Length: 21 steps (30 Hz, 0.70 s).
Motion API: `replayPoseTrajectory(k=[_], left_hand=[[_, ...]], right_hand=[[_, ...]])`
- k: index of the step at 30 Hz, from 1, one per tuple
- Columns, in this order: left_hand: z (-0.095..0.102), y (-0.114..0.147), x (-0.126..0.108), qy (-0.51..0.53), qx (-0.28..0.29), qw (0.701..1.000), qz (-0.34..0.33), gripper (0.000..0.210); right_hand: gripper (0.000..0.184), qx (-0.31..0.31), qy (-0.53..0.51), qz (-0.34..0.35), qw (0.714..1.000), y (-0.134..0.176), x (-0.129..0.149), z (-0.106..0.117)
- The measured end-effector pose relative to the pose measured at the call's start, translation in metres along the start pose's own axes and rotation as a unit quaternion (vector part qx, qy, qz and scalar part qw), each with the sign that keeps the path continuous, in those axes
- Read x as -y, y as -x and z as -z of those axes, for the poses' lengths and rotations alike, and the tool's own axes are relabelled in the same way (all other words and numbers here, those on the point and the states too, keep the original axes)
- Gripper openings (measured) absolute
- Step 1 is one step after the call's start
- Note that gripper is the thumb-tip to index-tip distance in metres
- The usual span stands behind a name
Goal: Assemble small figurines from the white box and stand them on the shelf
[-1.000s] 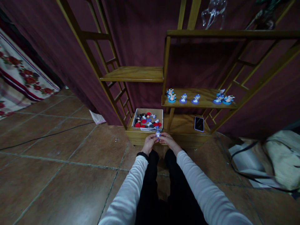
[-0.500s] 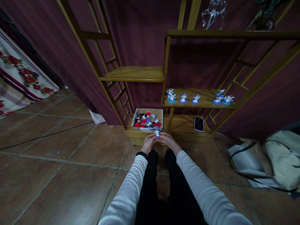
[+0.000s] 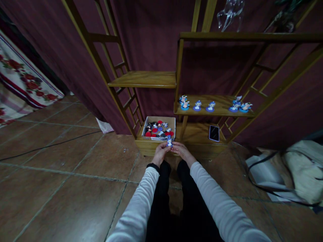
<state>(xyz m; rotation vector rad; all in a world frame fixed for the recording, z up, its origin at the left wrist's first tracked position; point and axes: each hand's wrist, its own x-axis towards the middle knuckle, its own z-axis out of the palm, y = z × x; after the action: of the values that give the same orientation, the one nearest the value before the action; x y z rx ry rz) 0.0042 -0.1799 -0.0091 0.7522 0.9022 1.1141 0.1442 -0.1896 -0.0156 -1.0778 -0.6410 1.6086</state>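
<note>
Between my two hands stands a small white and purple figurine, upright on a purple base. My left hand pinches it from the left and my right hand from the right. Just beyond them, a shallow cardboard box on the bottom shelf holds several loose figurines with red, purple and dark round bases. Higher up on the right shelf, two similar purple figurines, one beside the other, stand between groups of blue-based figurines at the left end and right end.
A phone lies on the bottom shelf to the right. The wooden rack's left shelf is above the box. A glass ornament stands on the top shelf. On the floor are a pale bag at right and a black cable at left.
The figurine has turned slightly in my fingers and risen a touch. My arms and the things on the shelves look the same.
</note>
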Motion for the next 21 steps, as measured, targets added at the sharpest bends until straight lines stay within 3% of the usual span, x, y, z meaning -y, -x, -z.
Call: replayPoseTrajectory(k=[10, 21], left_hand=[[0.0017, -0.0033, 0.0053, -0.036, -0.010, 0.999, -0.037, 0.037], [0.0006, -0.0013, 0.0026, 0.003, -0.006, 1.000, 0.007, 0.030]], right_hand=[[0.018, -0.001, 0.000, -0.005, 1.000, 0.0002, -0.0003, 0.0010], [0.020, -0.013, 0.021, 0.000, 1.000, 0.0037, 0.0060, -0.0005]])
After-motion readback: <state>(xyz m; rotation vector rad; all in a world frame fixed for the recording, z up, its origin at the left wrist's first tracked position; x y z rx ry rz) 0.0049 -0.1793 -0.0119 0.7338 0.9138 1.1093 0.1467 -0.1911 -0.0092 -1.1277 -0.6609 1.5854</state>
